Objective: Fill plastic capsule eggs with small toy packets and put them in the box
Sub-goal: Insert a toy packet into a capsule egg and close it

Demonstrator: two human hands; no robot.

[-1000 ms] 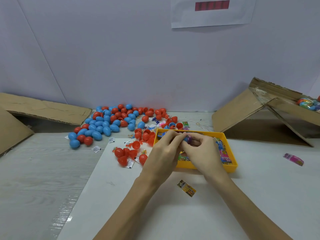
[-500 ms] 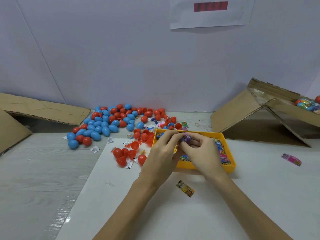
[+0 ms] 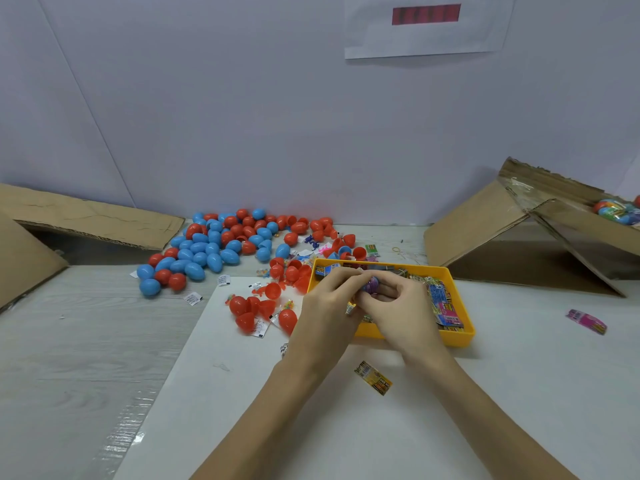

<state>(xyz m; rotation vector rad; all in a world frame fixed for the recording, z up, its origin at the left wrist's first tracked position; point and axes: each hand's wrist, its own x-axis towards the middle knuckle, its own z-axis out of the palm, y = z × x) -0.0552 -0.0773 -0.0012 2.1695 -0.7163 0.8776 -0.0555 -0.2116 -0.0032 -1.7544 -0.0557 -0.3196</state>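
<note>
Purple and small, a plastic capsule egg [image 3: 372, 285] sits pinched between our left hand [image 3: 327, 306] and right hand [image 3: 398, 308] over the yellow plastic tray [image 3: 462, 336] of toy packets. Each grip clasps it. A few filled eggs lie in the cardboard box [image 3: 554, 216] at right; many red and blue eggs [image 3: 207, 251] wait on the counter, so we judge most work remains.

A white paper sheet [image 3: 426, 26] with a red strip hangs on the wall. A yellow rubber band [image 3: 397, 250] lies on the desk [image 3: 69, 341]. Flattened cardboard [image 3: 86, 216] rests at the far left.
</note>
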